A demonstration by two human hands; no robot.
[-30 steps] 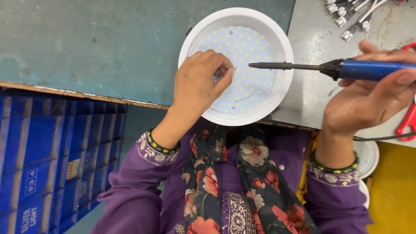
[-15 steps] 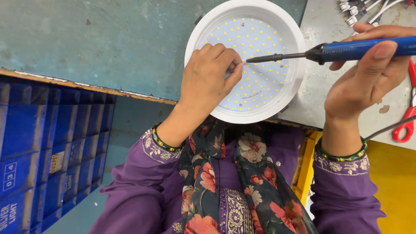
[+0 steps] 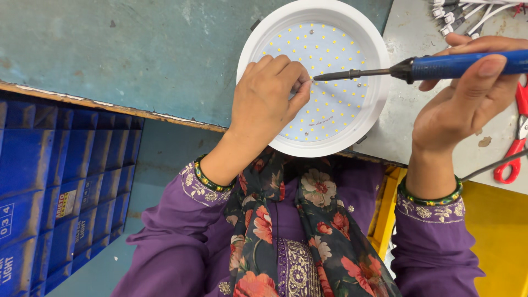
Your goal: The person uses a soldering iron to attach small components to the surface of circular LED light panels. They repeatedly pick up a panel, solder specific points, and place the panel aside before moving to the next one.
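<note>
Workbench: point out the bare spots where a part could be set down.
The teal benchtop left of the round white LED lamp lies bare to its front edge. It is crowded right of the lamp: soldering iron, right hand, white connectors, red-handled cutters.

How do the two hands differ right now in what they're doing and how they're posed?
The left hand rests curled on the round white LED light panel, fingertips pinched near the tool's tip; the right hand is off the panel, wrapped around the blue-handled soldering iron. The left hand shows its back to the camera; the right hand shows its thumb lying along the handle. Both wrists wear green bangles and purple embroidered sleeves.
</note>
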